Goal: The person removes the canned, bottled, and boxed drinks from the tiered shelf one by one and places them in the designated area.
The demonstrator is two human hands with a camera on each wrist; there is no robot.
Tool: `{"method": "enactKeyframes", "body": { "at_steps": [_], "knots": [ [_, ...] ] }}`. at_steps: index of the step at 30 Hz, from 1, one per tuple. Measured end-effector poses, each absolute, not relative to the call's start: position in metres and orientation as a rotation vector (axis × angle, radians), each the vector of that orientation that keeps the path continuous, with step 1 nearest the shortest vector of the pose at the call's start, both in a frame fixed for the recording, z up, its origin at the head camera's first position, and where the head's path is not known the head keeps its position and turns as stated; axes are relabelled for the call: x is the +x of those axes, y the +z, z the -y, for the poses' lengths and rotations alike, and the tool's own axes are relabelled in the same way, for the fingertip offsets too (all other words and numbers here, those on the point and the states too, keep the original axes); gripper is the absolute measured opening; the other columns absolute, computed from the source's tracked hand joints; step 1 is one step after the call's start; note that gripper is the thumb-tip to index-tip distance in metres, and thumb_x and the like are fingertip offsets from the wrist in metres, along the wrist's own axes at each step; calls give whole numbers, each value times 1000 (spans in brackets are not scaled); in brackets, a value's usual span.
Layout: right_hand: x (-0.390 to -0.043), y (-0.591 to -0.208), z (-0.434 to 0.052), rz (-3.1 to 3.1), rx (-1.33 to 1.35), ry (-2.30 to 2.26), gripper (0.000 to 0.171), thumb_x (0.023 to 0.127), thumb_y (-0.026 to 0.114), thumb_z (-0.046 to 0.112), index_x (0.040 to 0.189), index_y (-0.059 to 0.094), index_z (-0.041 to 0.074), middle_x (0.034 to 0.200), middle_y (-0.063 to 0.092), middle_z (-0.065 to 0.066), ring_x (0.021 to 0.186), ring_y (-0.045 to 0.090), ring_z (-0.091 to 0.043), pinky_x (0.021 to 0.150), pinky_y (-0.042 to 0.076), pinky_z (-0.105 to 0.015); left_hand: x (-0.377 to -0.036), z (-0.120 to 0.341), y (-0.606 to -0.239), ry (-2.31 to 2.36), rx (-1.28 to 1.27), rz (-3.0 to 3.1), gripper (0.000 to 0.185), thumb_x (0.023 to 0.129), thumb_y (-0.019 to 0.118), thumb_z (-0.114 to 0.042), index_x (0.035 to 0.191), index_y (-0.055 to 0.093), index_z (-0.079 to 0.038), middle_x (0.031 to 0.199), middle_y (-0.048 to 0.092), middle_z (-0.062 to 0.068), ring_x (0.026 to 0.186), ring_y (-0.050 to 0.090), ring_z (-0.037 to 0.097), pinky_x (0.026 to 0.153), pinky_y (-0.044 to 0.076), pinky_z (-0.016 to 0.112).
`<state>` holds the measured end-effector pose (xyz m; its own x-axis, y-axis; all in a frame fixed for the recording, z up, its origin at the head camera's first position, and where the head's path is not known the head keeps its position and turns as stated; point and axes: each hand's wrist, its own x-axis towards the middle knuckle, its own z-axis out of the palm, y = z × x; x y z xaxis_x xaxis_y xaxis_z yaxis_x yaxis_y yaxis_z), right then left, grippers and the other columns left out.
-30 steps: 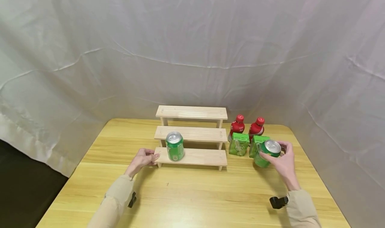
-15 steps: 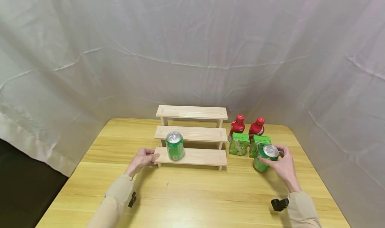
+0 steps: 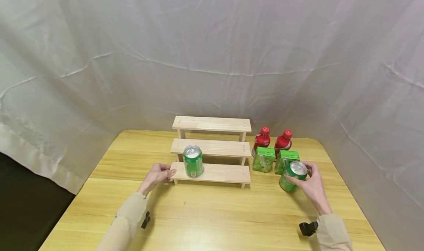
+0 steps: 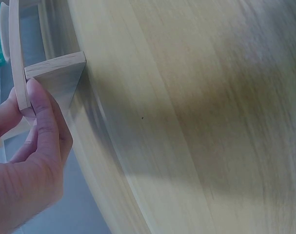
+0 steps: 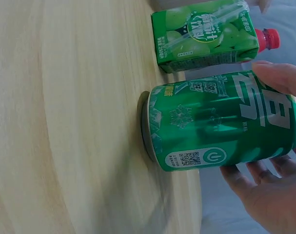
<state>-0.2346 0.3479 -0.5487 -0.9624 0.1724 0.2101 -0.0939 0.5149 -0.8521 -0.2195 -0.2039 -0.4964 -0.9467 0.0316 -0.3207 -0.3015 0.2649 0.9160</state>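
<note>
Both hands are engaged. Right hand point(image 3: 311, 186) is gripping a green can point(image 3: 293, 176), fingers curled round its upper wall; in the right wrist view the can's point(image 5: 221, 126) base seems to be just meeting the counter point(image 5: 65, 122), though whether it is resting or barely lifted cannot be told. It is standing at the right of the counter point(image 3: 212, 214), just in front of two green juice cartons point(image 3: 264, 159), with two red-capped bottles point(image 3: 261, 137) behind those. Left hand point(image 3: 158, 175) is pinching the left end of the bottom step of a three-tier wooden shelf point(image 3: 225, 173); the left wrist view is showing the thumb point(image 4: 43, 114) pressed on the board edge. A second green can point(image 3: 193, 161) is standing upright on that bottom step, towards its left end.

Judgement: the step in hand looks like picking up the gripped can while the other hand is steadying the shelf. The next move is calling for a clean lift clear of the cartons.

Against the frame a second ago, the gripped can is sitting lower and nearer the person; left hand, shelf and shelved can are unchanged.
</note>
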Motion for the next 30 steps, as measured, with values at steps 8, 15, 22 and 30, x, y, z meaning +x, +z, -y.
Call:
{"method": "enactKeyframes", "body": {
  "at_steps": [8, 15, 22, 30],
  "knots": [
    [-237, -560, -352, 2467, -48, 1468, 87, 58, 80, 42, 129, 31, 27, 123, 37, -3, 120, 33, -24, 98, 32, -61, -219, 204, -496, 1731, -258, -2261, 53, 84, 60, -12, 122, 37, 17, 108, 52, 28, 74, 61, 16, 77, 57, 31],
    [-232, -553, -348, 2470, -47, 1474, 85, 61, 79, 41, 129, 31, 28, 124, 38, -5, 118, 34, -21, 96, 35, -60, -218, 204, -496, 1732, -243, -2255, 54, 84, 60, -12, 123, 36, 17, 108, 52, 28, 74, 61, 16, 77, 57, 31],
    [-218, -527, -333, 2490, -45, 1505, 80, 65, 78, 33, 130, 32, 23, 120, 40, -1, 114, 35, -17, 98, 32, -60, -219, 205, -495, 1739, -218, -2253, 51, 85, 58, -11, 121, 38, 17, 102, 56, 25, 73, 61, 15, 76, 57, 31],
    [-218, -525, -325, 2495, -43, 1375, 83, 67, 78, 29, 134, 29, 18, 122, 40, -5, 107, 37, -13, 86, 38, -33, -220, 205, -496, 1736, -209, -2256, 49, 84, 58, -11, 119, 39, 17, 98, 58, 23, 73, 62, 15, 75, 57, 31]
  ]
}}
